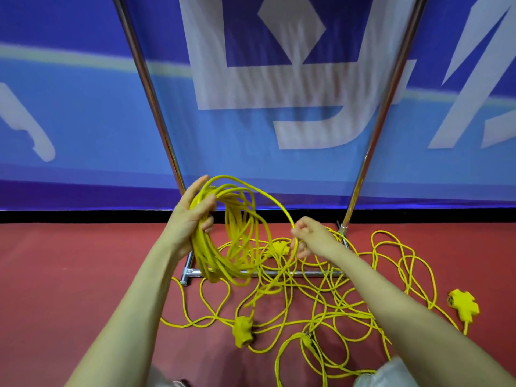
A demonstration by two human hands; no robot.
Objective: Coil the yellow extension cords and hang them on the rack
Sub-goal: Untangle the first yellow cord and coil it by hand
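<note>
My left hand (192, 216) grips a coil of yellow extension cord (223, 247) with several loops hanging down from it. One strand arcs from the top of the coil over to my right hand (307, 236), which pinches that strand. Loose yellow cord (321, 297) lies tangled on the red floor below both hands. A yellow socket block (242, 331) lies at the front centre, and another yellow socket block (462, 304) lies at the right. The chrome rack's left pole (150, 93) and right pole (385, 107) rise behind my hands, joined by a base bar (307, 273) on the floor.
A blue banner (83, 121) with white shapes stands directly behind the rack. The red floor (69, 275) spreads to the left. My knees show at the bottom edge of the view.
</note>
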